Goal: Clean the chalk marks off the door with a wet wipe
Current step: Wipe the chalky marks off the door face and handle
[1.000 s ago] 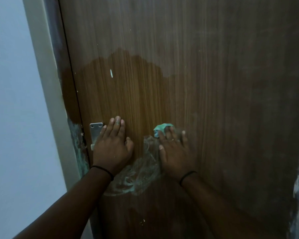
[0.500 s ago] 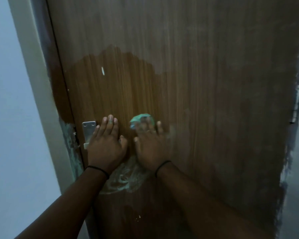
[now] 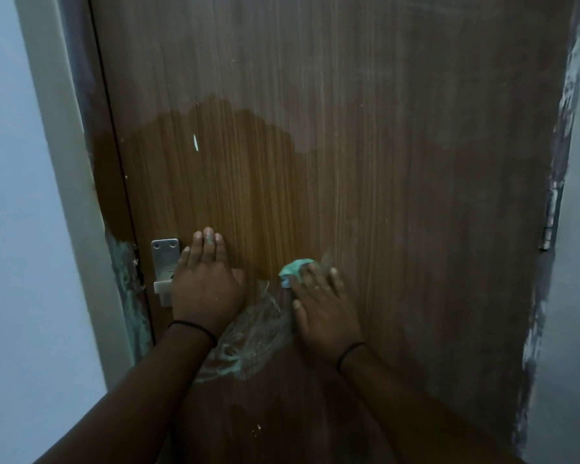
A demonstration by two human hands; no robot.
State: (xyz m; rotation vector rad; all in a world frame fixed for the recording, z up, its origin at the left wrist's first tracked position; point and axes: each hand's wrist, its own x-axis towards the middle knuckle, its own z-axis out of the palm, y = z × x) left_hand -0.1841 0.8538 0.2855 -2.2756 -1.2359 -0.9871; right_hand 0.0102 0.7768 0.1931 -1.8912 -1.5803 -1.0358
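Both forearms reach up from the bottom edge, black band on each wrist. Chalk marks [image 3: 248,339], a pale greenish smear, sit on the door [image 3: 399,162] between the wrists. Left hand [image 3: 205,289] lies flat on the wood, fingers [image 3: 210,244] straight and together, overlapping the metal latch plate [image 3: 164,259]. Right hand [image 3: 325,313] presses the green wet wipe [image 3: 295,267] against the door, fingers slightly spread over it. Above: darker wiped patch, white fleck [image 3: 195,142]. Hinge [image 3: 549,222] at right edge.
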